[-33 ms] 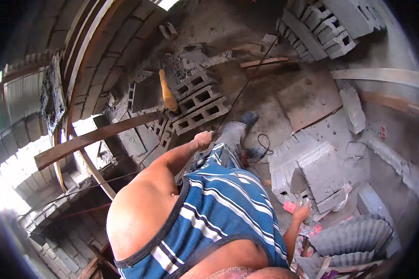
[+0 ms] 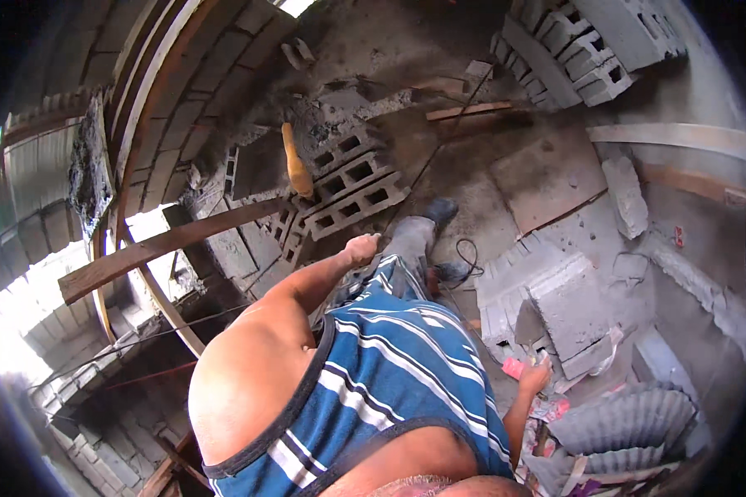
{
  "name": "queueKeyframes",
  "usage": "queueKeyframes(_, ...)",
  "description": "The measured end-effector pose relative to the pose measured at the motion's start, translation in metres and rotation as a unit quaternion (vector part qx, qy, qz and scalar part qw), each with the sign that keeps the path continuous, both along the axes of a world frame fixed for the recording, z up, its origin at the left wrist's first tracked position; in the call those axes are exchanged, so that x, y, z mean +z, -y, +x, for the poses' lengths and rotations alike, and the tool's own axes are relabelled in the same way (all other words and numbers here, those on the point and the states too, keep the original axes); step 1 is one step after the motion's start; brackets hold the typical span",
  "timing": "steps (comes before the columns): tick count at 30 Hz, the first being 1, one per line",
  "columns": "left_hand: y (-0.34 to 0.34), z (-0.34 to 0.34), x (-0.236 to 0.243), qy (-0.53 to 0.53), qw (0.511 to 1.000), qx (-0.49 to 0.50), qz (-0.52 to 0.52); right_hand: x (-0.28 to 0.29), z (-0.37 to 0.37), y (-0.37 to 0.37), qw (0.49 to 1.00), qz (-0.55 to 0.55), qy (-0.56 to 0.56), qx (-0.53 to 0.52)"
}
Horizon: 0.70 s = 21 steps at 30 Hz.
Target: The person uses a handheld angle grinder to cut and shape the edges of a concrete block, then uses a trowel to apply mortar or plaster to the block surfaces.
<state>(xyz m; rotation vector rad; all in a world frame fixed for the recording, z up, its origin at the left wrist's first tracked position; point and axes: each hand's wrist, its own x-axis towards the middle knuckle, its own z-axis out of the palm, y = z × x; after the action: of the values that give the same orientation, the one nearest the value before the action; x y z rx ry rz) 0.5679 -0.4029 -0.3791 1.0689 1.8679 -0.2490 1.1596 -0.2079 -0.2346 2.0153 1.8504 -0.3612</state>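
Note:
My right hand [image 2: 535,377] is closed round a trowel [image 2: 529,325] with a pinkish-red handle. Its grey pointed blade lies close against the side of a grey concrete block [image 2: 568,302]. My left hand [image 2: 361,248] is held low in front of my left hip, fingers curled in. A small pale bit shows at its fingertips, too small to name. Just ahead of that hand are several hollow concrete blocks [image 2: 352,186] stacked together. A long yellow object [image 2: 297,164], wider at its lower end, rests by those blocks; its kind is unclear.
A wooden plank [image 2: 166,248] juts across on the left. More hollow blocks [image 2: 593,70] stand at the far right. A flat board [image 2: 547,178] lies on the dusty floor, and a thin cable loop [image 2: 470,258] is near my feet. Corrugated sheets [image 2: 626,422] lie at lower right.

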Motion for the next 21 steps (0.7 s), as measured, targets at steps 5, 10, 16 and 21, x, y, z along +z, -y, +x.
queueKeyframes(5,-0.020,-0.038,0.032,-0.200,0.948,0.232,0.082,0.006,-0.053,-0.017,0.903,-0.011,-0.402,-0.153)
queueKeyframes(10,-0.015,-0.173,0.024,-0.322,0.795,0.512,0.048,0.037,-0.090,-0.060,0.929,-0.018,-0.353,-0.109)
queueKeyframes(16,0.043,-0.305,-0.040,-0.193,0.873,0.447,0.031,0.042,-0.070,-0.085,0.952,0.006,-0.301,-0.057)
queueKeyframes(21,-0.007,-0.273,-0.047,-0.353,0.789,0.498,0.067,0.065,-0.067,-0.099,0.961,-0.031,-0.215,-0.168)
